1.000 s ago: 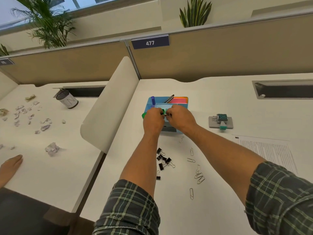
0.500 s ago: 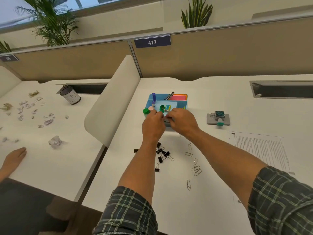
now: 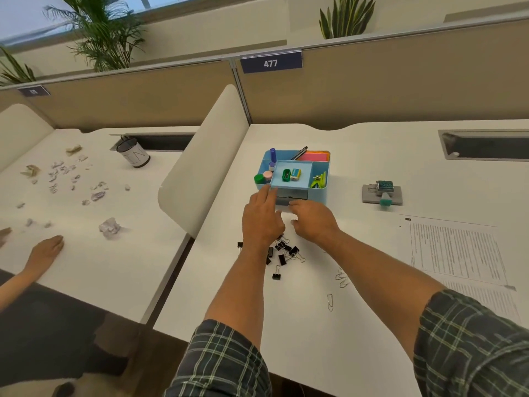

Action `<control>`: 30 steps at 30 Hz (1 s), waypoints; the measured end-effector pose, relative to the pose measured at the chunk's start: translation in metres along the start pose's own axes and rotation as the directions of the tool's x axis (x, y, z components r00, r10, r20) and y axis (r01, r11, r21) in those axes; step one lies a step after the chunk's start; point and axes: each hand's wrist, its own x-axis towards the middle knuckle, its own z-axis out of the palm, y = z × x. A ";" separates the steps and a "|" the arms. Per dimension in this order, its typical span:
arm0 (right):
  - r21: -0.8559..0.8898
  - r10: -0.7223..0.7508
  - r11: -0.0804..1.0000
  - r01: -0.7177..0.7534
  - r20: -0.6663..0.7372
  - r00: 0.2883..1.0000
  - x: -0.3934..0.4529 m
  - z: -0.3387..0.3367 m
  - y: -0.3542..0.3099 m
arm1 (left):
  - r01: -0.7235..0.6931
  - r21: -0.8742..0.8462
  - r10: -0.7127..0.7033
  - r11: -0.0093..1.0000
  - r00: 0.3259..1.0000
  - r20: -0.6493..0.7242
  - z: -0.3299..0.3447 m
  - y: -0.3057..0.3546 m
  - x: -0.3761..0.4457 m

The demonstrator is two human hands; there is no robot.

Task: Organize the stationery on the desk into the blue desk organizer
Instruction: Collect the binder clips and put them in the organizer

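The blue desk organizer (image 3: pixel 319 193) stands mid-desk with a green sharpener (image 3: pixel 286 175) and a small box in its top tray, pink sticky notes (image 3: pixel 313 157) and a pen at the back. My left hand (image 3: pixel 262 219) reaches forward, fingers straight, fingertips at the organizer's front left corner. My right hand (image 3: pixel 313 222) hovers palm down just in front of the organizer's drawer, fingers loosely bent, holding nothing that I can see. Black binder clips (image 3: pixel 283 255) lie under my wrists. Silver paper clips (image 3: pixel 340 279) are scattered to their right.
A grey stapler-like tool (image 3: pixel 382 194) sits right of the organizer, a printed sheet (image 3: pixel 458 253) beyond it. A white divider (image 3: pixel 206 164) separates the neighbouring desk, where crumpled paper bits, a cup (image 3: pixel 133 153) and another person's hand (image 3: pixel 45 250) lie.
Both hands have drawn back from over the organizer toward me and lowered to its front edge; the tray's contents are now uncovered.
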 end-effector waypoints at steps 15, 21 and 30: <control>0.054 0.008 0.998 -0.009 0.018 1.000 0.014 0.015 -0.009 | -0.025 -0.002 0.025 1.000 0.963 0.268 -0.004 0.009 0.018; 0.201 0.043 0.978 -0.048 0.030 0.999 0.011 0.019 -0.011 | 0.001 -0.009 0.002 1.000 0.953 0.303 -0.008 0.012 0.021; 0.250 -0.023 0.968 0.016 0.023 0.999 -0.011 0.021 -0.011 | -0.022 0.049 0.005 0.999 0.947 0.322 -0.010 0.013 0.022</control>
